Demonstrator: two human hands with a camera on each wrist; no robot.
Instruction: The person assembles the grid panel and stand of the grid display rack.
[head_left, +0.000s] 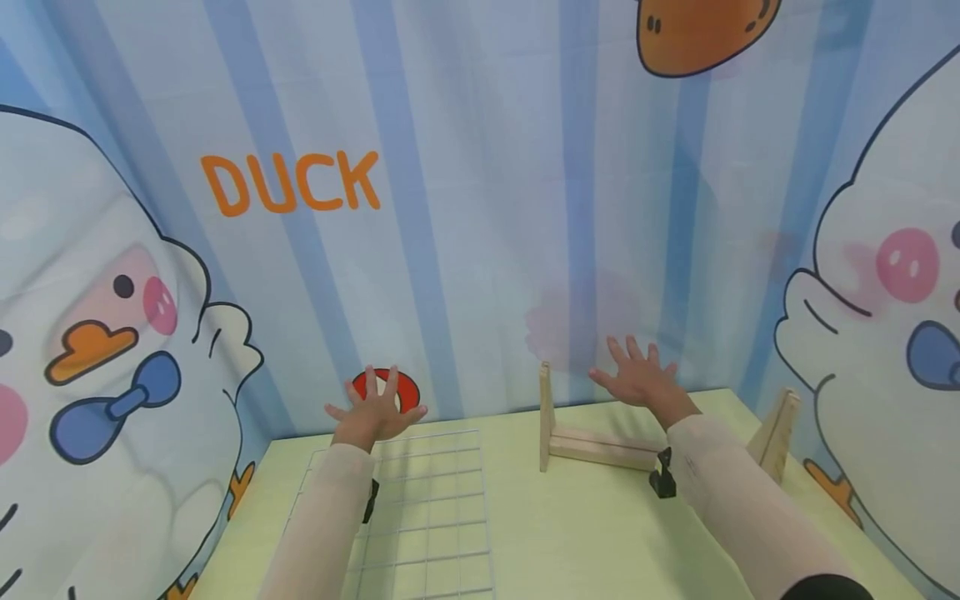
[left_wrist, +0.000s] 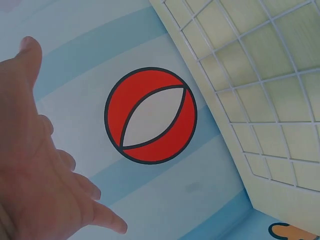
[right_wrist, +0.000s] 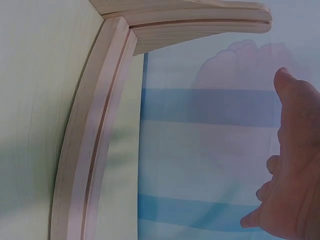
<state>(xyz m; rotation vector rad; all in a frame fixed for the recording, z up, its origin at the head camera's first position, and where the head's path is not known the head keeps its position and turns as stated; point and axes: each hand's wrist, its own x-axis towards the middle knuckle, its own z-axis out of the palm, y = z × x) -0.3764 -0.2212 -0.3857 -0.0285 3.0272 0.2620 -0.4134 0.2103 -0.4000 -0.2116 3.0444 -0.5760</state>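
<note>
My left hand (head_left: 372, 414) is held up with its fingers spread, above the far end of a white wire grid (head_left: 431, 527) lying on the table. In the left wrist view that hand (left_wrist: 45, 165) holds nothing, and the grid (left_wrist: 270, 75) shows at the right. My right hand (head_left: 641, 382) is raised too, fingers apart, over a wooden stand (head_left: 600, 450) made of a grooved bar between upright end pieces. The right wrist view shows this hand (right_wrist: 295, 165) apart from the stand (right_wrist: 95, 135), with nothing in its grasp.
A pale yellow-green table (head_left: 562, 542) carries the grid on the left and the stand on the right. Behind and beside it hangs a blue striped curtain (head_left: 480, 208) printed with ducks and a red ball (left_wrist: 150, 115). Each wrist wears a black camera mount.
</note>
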